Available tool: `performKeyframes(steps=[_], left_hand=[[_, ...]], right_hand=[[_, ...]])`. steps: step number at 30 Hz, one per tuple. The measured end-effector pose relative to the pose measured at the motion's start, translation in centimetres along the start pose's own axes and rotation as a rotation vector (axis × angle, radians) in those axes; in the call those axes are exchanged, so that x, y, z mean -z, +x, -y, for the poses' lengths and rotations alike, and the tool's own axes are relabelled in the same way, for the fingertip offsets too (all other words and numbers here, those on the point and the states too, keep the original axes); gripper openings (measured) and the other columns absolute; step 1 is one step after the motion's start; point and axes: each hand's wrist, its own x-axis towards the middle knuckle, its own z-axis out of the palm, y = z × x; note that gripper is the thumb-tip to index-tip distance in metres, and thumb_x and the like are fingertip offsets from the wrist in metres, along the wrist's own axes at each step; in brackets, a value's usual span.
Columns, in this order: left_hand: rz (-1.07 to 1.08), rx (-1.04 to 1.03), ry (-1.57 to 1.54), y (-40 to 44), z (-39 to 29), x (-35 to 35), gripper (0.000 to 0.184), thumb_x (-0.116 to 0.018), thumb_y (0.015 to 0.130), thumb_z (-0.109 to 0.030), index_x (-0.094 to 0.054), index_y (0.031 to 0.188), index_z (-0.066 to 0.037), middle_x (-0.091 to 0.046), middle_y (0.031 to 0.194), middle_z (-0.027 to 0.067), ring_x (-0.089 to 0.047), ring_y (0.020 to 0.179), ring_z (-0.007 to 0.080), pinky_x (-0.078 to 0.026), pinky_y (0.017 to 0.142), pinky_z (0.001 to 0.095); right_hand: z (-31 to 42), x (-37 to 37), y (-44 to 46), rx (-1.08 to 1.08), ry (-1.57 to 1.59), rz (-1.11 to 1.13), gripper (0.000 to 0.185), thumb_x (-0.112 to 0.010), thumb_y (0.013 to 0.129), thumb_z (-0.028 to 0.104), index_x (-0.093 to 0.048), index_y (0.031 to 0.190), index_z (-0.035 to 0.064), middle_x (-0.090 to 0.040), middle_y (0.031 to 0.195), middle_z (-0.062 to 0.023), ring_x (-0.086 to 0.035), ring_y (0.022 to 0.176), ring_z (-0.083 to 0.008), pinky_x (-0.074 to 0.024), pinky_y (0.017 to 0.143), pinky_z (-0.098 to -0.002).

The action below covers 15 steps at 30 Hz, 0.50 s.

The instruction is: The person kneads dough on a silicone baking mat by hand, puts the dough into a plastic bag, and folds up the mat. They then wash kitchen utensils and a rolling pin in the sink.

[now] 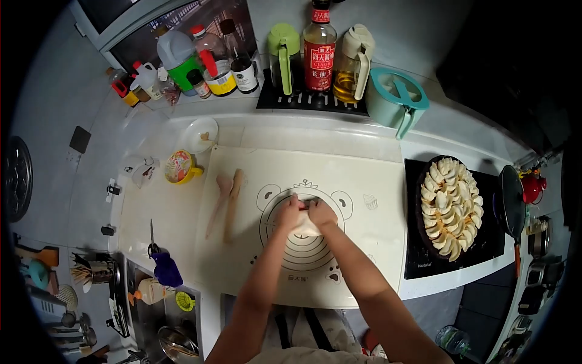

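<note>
Head | left fingers (295, 202), right fingers (313, 207) clamped on part-hidden dough (307, 227) | spoon (224, 185), rolling pin (233, 207) leftward; dumplings (451, 209) rightward

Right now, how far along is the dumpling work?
Done, by the look: folded dumplings cover the dark tray over the hob. In hand: one pale dough piece between left hand and right hand, over the mat. Left: that piece, not on the tray yet. I see no other dough, so probably near the end; cooking state unclear.
</note>
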Motion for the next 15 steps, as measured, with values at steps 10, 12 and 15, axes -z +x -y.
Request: performKeyframes(steps=[10,12,15], left_hand=[[0.014,0.027,0.003,-8.9,1.8,0.2,0.045,-0.049,0.083,-0.046,-0.067,0.079,-0.005,-0.066,0.078,0.0113,-0.062,0.077,0.0231,-0.046,0.073,0.0308],[-0.243,-0.04,0.168,-10.8,1.8,-2.7,0.041,-0.049,0.082,-0.04,-0.063,0.069,-0.004,-0.063,0.068,0.0125,-0.06,0.069,0.0302,-0.046,0.063,0.038],[-0.586,-0.307,0.537,-14.6,-0.9,-5.6,0.025,-0.051,0.079,-0.024,-0.057,0.062,-0.005,-0.058,0.065,0.0099,-0.055,0.067,0.0312,-0.042,0.062,0.0432]], right_hand=[[-6.9,-6.3,-11.6,-0.256,0.814,0.131,0.033,-0.041,0.09,0.025,-0.058,0.095,-0.0022,-0.06,0.089,-0.0165,-0.057,0.08,-0.0263,-0.0449,0.073,-0.0358],[-4.5,-2.9,-17.0,0.226,0.366,-0.318,0.034,-0.039,0.089,0.024,-0.06,0.091,-0.0034,-0.059,0.095,-0.0226,-0.051,0.092,-0.0378,-0.0388,0.084,-0.0416],[-5.5,-0.9,-19.2,0.186,0.275,-0.359,0.025,-0.044,0.086,0.016,-0.058,0.092,-0.0031,-0.057,0.092,-0.0203,-0.049,0.09,-0.0376,-0.0389,0.083,-0.0426]])
